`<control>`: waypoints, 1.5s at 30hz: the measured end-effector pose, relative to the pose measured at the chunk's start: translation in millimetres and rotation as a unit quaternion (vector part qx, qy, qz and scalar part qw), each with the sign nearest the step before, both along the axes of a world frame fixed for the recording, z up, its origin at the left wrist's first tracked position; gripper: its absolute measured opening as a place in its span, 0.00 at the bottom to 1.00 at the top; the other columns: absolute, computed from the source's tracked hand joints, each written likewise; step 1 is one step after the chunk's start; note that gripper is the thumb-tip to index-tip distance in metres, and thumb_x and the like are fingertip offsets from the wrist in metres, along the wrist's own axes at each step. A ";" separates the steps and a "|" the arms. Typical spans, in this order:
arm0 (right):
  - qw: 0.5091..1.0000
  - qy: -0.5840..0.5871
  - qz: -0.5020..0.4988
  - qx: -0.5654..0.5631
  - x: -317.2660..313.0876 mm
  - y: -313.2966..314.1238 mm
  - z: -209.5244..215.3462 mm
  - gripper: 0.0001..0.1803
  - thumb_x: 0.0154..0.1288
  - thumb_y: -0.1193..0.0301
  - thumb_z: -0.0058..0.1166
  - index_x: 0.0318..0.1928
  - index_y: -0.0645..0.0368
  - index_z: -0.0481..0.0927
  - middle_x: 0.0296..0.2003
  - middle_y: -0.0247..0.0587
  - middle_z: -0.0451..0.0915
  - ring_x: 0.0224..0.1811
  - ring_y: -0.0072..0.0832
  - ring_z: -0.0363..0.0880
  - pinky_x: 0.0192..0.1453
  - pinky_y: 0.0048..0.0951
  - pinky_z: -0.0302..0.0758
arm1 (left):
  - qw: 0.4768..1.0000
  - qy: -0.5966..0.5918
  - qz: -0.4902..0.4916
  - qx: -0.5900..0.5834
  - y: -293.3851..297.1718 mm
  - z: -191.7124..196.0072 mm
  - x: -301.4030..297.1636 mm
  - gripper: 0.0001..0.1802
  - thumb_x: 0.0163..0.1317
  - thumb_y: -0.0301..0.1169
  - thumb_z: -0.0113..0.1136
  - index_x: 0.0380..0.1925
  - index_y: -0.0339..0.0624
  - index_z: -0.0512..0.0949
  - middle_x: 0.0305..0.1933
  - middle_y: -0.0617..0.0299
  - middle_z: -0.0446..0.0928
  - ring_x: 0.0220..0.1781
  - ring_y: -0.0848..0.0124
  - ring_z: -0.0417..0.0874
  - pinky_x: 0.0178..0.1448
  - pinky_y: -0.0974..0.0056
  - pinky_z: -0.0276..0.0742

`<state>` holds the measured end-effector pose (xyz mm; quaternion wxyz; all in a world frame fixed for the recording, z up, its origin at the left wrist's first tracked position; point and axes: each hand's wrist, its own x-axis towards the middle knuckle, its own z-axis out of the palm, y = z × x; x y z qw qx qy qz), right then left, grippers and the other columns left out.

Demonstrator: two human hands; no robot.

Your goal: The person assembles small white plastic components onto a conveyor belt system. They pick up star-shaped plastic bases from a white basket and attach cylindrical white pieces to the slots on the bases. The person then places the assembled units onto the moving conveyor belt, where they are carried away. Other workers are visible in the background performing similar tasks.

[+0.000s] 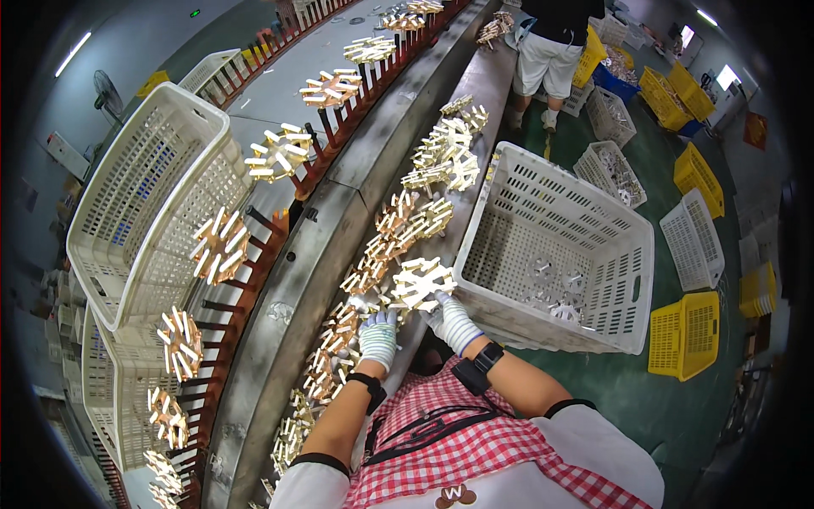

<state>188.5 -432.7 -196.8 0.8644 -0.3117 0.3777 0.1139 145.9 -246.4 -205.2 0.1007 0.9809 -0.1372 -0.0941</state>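
The right hand [451, 324] has its fingers at the lower edge of a star-shaped piece [422, 282]; whether this grip pinches it, I cannot tell. The piece is over the bench [492, 81], just beside the left corner of a white crate [564, 208]. The left hand [378, 341] is at the pile [386, 242] on the bench, its grip also unclear. Both hands wear striped gloves. Silver parts [561, 309] lie in the crate.

Clustered pieces [456, 165] lie along the ledge [494, 83] — a crate [585, 212] just right of it, stacked crates [185, 216] well left.
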 end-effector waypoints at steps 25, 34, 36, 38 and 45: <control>0.979 0.048 0.159 -0.115 68.9 -40.6 -41.2 0.24 0.68 0.53 0.54 0.59 0.49 0.70 0.54 0.39 0.75 0.50 0.37 0.77 0.53 0.44 0.75 | 0.993 0.022 -0.028 -0.109 2.4 55.5 25.9 0.46 0.41 0.38 0.70 0.64 0.40 0.63 0.68 0.43 0.59 0.71 0.44 0.57 0.75 0.42 0.49; 0.927 -0.049 0.370 -0.018 26.8 -144.5 112.9 0.29 0.72 0.51 0.47 0.64 0.58 0.68 0.52 0.45 0.77 0.49 0.33 0.79 0.54 0.38 0.77 | 0.985 -0.001 -0.001 -0.172 -28.7 141.8 45.0 0.39 0.48 0.35 0.66 0.62 0.38 0.64 0.66 0.39 0.61 0.66 0.42 0.62 0.70 0.43 0.57; 0.915 -0.089 0.393 -0.033 38.3 -196.7 183.0 0.34 0.72 0.48 0.45 0.65 0.62 0.65 0.53 0.49 0.78 0.51 0.33 0.79 0.56 0.37 0.76 | 0.984 0.013 0.011 -0.176 -41.8 155.1 52.6 0.38 0.50 0.32 0.65 0.62 0.37 0.64 0.66 0.39 0.61 0.67 0.41 0.63 0.70 0.44 0.58; 0.914 -0.126 0.382 -0.048 51.6 -276.7 201.1 0.33 0.72 0.49 0.45 0.65 0.61 0.66 0.51 0.49 0.79 0.49 0.35 0.80 0.52 0.37 0.79 | 0.987 0.020 0.024 -0.158 -57.2 160.4 58.7 0.36 0.51 0.30 0.64 0.61 0.35 0.65 0.66 0.39 0.61 0.67 0.42 0.63 0.71 0.45 0.59; 0.795 0.103 0.425 -0.420 100.0 -576.5 116.7 0.25 0.67 0.54 0.52 0.53 0.61 0.77 0.39 0.42 0.84 0.39 0.35 0.83 0.43 0.36 0.78 | 0.976 0.099 0.064 -0.181 -182.0 163.1 88.0 0.33 0.55 0.29 0.62 0.62 0.36 0.66 0.67 0.41 0.62 0.68 0.44 0.63 0.71 0.48 0.59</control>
